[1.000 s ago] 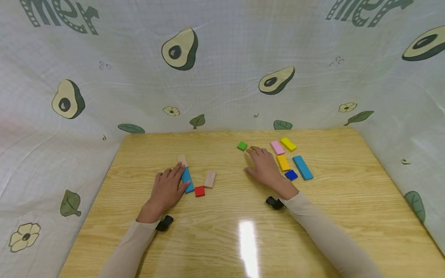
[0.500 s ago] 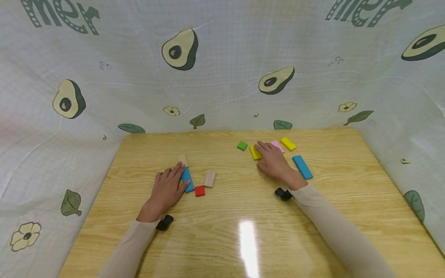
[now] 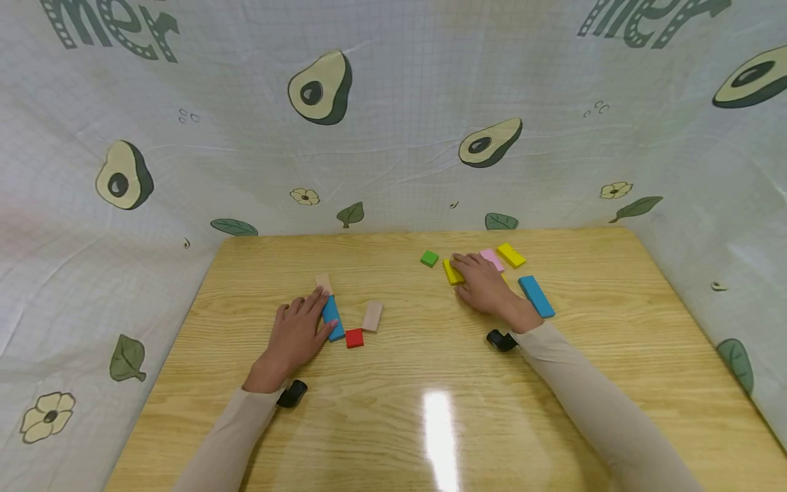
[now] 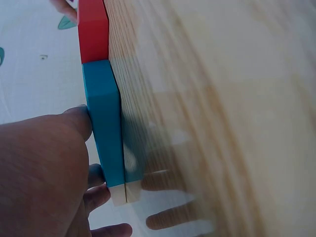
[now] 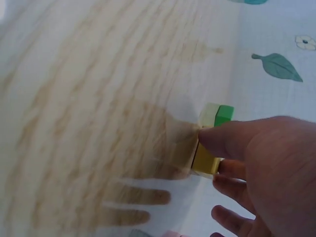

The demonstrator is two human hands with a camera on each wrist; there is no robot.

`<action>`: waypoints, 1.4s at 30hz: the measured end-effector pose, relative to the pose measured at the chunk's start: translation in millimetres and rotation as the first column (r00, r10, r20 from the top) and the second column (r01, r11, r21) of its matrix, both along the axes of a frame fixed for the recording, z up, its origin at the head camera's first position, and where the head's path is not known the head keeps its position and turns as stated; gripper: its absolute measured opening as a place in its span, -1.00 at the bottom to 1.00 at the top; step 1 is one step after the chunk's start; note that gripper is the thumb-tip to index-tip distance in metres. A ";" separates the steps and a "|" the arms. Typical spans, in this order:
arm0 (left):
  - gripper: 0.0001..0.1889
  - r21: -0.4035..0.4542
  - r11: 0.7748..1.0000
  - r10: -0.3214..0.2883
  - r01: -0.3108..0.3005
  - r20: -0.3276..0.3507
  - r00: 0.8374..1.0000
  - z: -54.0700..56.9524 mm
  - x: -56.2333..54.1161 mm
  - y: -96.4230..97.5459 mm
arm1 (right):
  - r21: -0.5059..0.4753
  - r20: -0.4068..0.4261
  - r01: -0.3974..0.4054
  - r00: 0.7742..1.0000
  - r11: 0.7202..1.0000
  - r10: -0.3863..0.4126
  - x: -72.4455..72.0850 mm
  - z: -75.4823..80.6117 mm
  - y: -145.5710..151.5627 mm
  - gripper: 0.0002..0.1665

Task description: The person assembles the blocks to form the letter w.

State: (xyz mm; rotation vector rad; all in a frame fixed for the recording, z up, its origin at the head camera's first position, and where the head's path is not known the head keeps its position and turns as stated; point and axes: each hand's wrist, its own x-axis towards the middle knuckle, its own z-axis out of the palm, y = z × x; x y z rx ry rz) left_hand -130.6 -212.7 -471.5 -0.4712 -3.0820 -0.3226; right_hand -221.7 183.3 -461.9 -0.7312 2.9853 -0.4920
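Two bare hands lie among small flat blocks on a wooden table [image 3: 369,424]. To the left of the red block [image 3: 354,338] is the left hand [image 3: 294,338], relaxed, with its thumb spread from the fingers; both touch the light-blue block [image 3: 333,320] without curling round it. That block lies just left of the red block, and a tan block [image 3: 324,281] sits at its far end. A second tan block [image 3: 372,316] is just beyond the red block, to its right. Well right of the red block and farther off, the right hand [image 3: 486,283] is partly open, thumb and fingertips at a yellow block [image 3: 453,272]; I cannot tell whether they pinch it. Also right of the red block and beyond it are a green block [image 3: 430,258], a pink block [image 3: 492,258], another yellow piece [image 3: 512,255] and, farthest right, a blue bar [image 3: 537,296].
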 end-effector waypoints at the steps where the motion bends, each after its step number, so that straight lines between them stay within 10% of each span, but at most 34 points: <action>1: -0.31 0.000 1.000 0.000 0.000 -0.001 1.000 0.2 0.1 -0.1 | -0.003 -0.008 -0.004 1.000 1.000 0.004 -0.2 0.0 -0.2 -0.34; 42: -0.31 0.017 1.000 0.005 -0.005 -0.012 1.000 2.8 1.0 1.4 | -0.046 -0.048 -0.040 0.998 0.998 0.037 19.9 10.7 -102.6 -0.30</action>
